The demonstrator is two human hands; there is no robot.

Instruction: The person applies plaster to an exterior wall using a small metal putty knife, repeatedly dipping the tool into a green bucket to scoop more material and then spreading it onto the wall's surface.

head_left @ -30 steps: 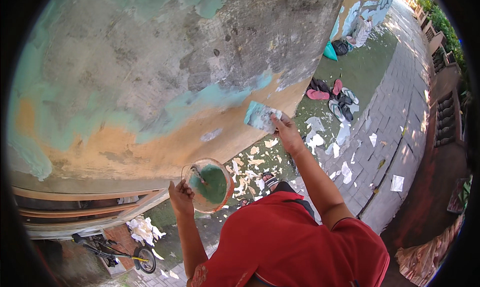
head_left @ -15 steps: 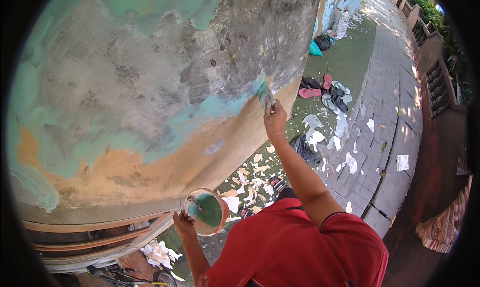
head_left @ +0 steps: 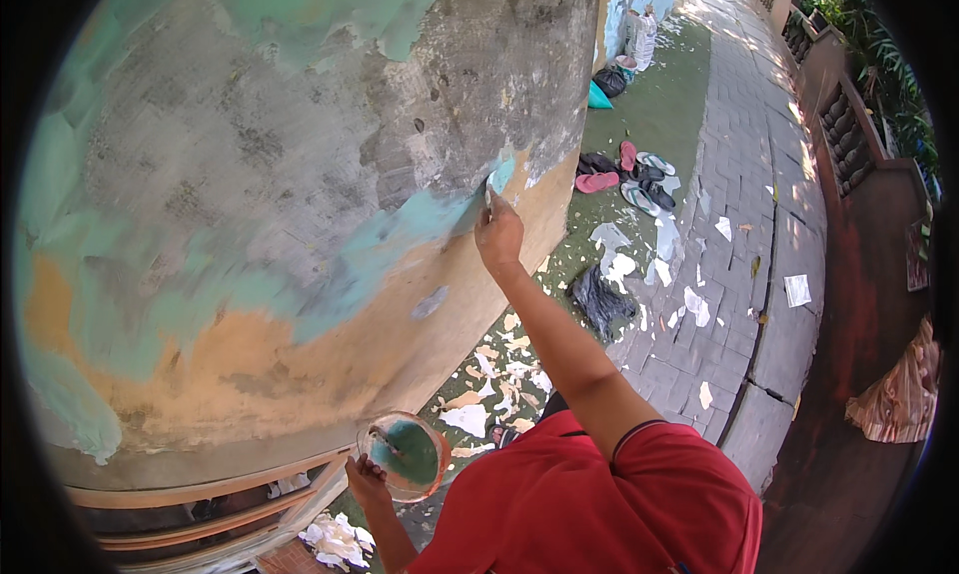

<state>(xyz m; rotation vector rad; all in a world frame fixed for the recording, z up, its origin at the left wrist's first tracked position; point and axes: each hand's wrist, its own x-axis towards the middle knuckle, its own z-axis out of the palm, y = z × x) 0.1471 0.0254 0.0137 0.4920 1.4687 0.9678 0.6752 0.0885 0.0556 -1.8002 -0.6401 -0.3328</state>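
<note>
Head view: right hand (head_left: 500,239) with spreader (head_left: 489,190) at the patchy wall (head_left: 240,164).
Fingers closed round the thin, flat spreader, seen nearly edge-on beside an aqua streak; left hand (head_left: 369,482) curled closed at the edge of an orange-rimmed bucket (head_left: 444,468), green paste (head_left: 415,456) inside.

One left hand (head_left: 369,482), one right hand (head_left: 498,234) — one bucket (head_left: 444,456) at lower centre, one scraper (head_left: 489,192) mid-frame; two pink sandals (head_left: 597,182) upper right — one cloth (head_left: 902,394) lower right.
</note>
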